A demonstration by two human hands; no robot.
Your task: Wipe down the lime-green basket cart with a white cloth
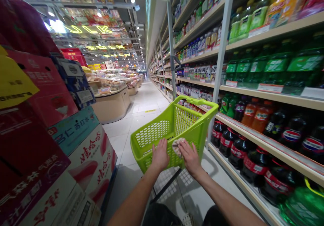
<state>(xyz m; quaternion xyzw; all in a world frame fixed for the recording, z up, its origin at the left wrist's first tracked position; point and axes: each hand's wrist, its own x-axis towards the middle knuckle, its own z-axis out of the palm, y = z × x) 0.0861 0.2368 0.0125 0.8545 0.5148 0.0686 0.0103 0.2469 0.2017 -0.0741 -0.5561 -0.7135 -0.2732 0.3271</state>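
A lime-green plastic shopping cart (152, 134) stands in a supermarket aisle right in front of me. My left hand (160, 154) is closed over the near rim of its basket. My right hand (189, 156) rests on the same rim beside it, fingers closed on a small crumpled pale item (177, 145) that looks like a cloth or wrapper. Both forearms reach forward from the bottom of the view. The cart's inside looks mostly bare through the mesh walls.
Shelves of bottled soft drinks (265, 124) run along the right, very close to the cart. Stacked cardboard cartons (63, 145) crowd the left. A curved food counter (113, 101) stands ahead left. The white tiled aisle floor (146, 101) stretches away between them.
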